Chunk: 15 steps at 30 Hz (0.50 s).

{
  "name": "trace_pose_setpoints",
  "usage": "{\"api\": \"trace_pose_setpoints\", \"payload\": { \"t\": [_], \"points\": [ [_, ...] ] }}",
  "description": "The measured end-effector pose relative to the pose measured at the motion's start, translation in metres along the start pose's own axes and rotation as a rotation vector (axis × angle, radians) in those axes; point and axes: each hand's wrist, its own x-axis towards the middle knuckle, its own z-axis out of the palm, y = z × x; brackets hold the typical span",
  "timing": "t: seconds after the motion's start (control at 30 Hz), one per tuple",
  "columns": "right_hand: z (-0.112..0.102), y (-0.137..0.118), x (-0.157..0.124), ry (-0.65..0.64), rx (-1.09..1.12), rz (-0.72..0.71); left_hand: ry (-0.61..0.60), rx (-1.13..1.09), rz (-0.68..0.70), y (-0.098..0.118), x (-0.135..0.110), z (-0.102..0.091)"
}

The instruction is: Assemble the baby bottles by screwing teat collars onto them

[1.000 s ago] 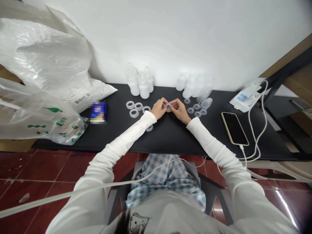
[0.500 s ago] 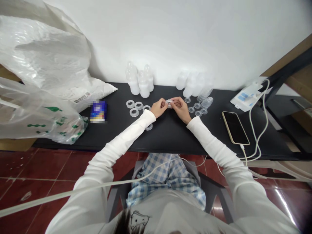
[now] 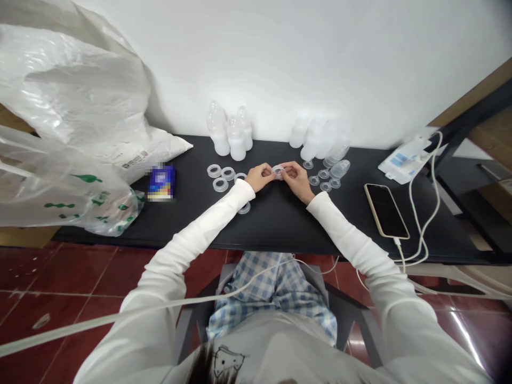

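My left hand (image 3: 258, 177) and my right hand (image 3: 296, 180) meet over the middle of the black table (image 3: 280, 224). Both pinch one small clear plastic ring (image 3: 277, 172) between their fingertips. Several loose clear rings (image 3: 221, 177) lie just left of my left hand, and one more ring (image 3: 244, 208) shows under my left sleeve. Small clear nipple pieces (image 3: 324, 178) lie right of my right hand. Three capped white bottles (image 3: 230, 133) stand at the back left. Several open clear bottles (image 3: 320, 140) stand at the back right, one lying on its side.
Big white plastic bags (image 3: 68, 133) fill the table's left end, beside a blue packet (image 3: 160, 182). A phone (image 3: 386, 209) on a white cable (image 3: 420, 213) and a white box (image 3: 404, 158) lie at the right. A white wall stands behind.
Both hands have shifted slightly while turning the ring between the fingertips. Nothing else on the table has moved.
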Motion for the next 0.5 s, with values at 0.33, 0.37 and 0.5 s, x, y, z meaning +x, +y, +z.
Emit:
{"api": "trace_pose_setpoints", "payload": {
  "t": [0.33, 0.37, 0.5],
  "points": [
    [0.005, -0.002, -0.004, 0.059, -0.084, -0.057, 0.01, 0.07, -0.038, 0.019, -0.009, 0.002],
    [0.005, -0.003, -0.004, 0.061, -0.094, -0.061, 0.012, 0.08, -0.045, 0.02, -0.01, 0.002],
    [0.007, -0.007, -0.006, 0.063, -0.1, -0.07, 0.02, 0.145, -0.028, 0.023, -0.01, 0.003]
  ]
}}
